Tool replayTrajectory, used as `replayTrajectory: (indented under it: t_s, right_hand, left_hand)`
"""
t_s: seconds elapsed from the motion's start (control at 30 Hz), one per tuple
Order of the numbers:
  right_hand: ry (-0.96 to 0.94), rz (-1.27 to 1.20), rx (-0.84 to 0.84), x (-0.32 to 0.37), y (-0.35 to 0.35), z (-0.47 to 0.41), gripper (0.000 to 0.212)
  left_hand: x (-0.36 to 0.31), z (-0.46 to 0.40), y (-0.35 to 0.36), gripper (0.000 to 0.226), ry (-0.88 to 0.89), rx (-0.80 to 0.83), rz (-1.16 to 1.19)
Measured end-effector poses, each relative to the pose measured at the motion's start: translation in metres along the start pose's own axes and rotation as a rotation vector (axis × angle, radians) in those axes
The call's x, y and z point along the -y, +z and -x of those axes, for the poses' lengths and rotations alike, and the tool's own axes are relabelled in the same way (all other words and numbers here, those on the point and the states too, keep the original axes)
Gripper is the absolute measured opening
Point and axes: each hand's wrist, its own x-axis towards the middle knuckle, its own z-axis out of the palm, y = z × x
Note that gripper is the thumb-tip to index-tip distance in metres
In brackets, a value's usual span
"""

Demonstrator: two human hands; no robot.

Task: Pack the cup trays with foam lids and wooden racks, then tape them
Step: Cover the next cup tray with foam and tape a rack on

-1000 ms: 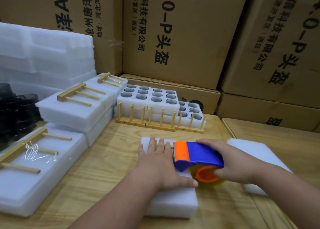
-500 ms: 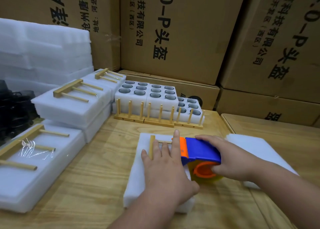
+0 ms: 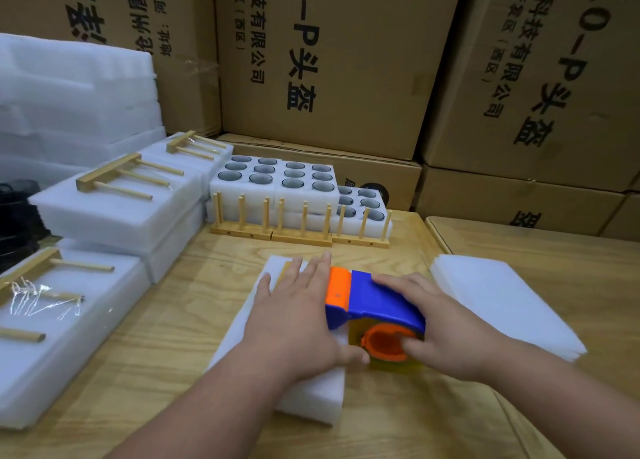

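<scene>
A white foam-covered tray pack (image 3: 311,399) lies in front of me on the wooden table (image 3: 156,347). My left hand (image 3: 294,316) presses flat on its top with straight fingers, hiding most of the wooden rack beneath; only a sliver of wood (image 3: 284,271) shows. My right hand (image 3: 446,334) grips a blue and orange tape dispenser (image 3: 367,302) that sits on the right side of the pack. At the back stand open cup trays (image 3: 277,178) with dark cups in foam. Upright wooden racks (image 3: 298,226) line up in front of them.
Packed foam trays with racks on top (image 3: 114,209) are stacked at left, one nearer (image 3: 52,337) with shiny tape. A stack of foam lids (image 3: 502,302) lies at right. Black cups (image 3: 17,216) sit far left. Cardboard boxes (image 3: 329,60) wall off the back.
My left hand slid forward and now covers the rack almost fully. The dispenser and my right hand stayed on the pack's right side, shifting slightly away from me.
</scene>
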Motion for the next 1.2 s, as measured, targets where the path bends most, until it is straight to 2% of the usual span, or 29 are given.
replayTrajectory:
  t_s: [0.33,0.9,1.07,1.2]
  right_hand:
    - [-0.03,0.029,0.028,-0.002,-0.013,0.0,0.085]
    - [0.062,0.251,0.086,-0.019,-0.067,0.056,0.08]
    - [0.022,0.381,0.142,-0.011,-0.063,0.049,0.08]
    - [0.042,0.41,0.22,0.0,-0.056,0.044,0.071]
  left_hand:
    - [0.008,-0.001,0.008,0.14,-0.013,0.055,-0.044]
    - [0.007,-0.002,0.018,0.098,0.03,0.114,-0.236]
    - [0.008,-0.001,0.018,0.086,0.066,0.126,-0.273]
    - [0.009,-0.001,0.018,0.081,0.116,0.147,-0.3]
